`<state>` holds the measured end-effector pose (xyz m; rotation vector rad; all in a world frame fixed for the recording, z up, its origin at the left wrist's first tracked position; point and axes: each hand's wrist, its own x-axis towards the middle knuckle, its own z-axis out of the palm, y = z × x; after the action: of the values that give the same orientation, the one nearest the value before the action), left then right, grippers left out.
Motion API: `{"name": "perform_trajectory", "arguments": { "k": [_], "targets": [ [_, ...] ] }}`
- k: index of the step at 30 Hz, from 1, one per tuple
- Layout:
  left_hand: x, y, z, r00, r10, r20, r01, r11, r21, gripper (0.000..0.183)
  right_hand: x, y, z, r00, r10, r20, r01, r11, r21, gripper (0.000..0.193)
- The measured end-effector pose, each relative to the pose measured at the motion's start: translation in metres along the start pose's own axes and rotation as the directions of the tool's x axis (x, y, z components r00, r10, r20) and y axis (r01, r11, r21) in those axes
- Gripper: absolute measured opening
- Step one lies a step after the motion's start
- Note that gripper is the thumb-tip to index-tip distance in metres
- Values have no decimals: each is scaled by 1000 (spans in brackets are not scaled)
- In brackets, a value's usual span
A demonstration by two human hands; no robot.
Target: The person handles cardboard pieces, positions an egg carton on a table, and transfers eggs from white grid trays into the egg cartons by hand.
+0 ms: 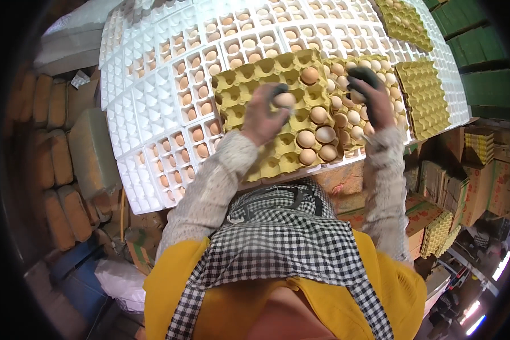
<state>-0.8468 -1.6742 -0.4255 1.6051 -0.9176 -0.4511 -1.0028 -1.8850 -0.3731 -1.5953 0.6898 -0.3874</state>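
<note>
A yellow pulp egg tray [238, 85] lies before me, with brown and pale eggs in its right part and hollow cups across its left. My left hand [264, 113], its fingertips dark-covered, pinches an egg [284, 100] over this tray. Right beside it sits a second yellow tray full of eggs [353, 117], partly overlapped by the first. There my right hand [375, 93], also with dark fingertips, curls around a pale egg [357, 97]; motion blurs both hands a little.
White plastic trays [136, 107] cover the table, many holding brown eggs. Yellow trays [424, 96] lie at the right, one with eggs at the far right. Green crates [467, 34] border the far right side. Cardboard boxes [476, 187] and stacked tan blocks [56, 158] stand below table level.
</note>
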Motion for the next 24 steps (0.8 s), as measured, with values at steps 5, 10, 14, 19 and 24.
{"name": "perform_trajectory", "arguments": {
  "k": [5,10,14,19,24],
  "targets": [
    [0,50,15,965,-202,166,108,887,448,42,62,-9,65,918,178,354,314,218,-924,44],
    [21,57,56,793,-389,470,-258,485,836,58,21,-14,-3,993,68,99,-81,989,126,38],
    [14,44,28,927,-251,278,213,964,158,49,-40,-6,-46,986,80,146,-151,804,575,41],
    [-16,52,-19,861,-357,362,491,769,-409,62,-77,27,-12,989,128,68,-89,907,-411,39],
    [-62,-17,52,855,402,329,-438,218,872,22,-80,61,40,998,54,45,21,388,-921,60]
  ]
}}
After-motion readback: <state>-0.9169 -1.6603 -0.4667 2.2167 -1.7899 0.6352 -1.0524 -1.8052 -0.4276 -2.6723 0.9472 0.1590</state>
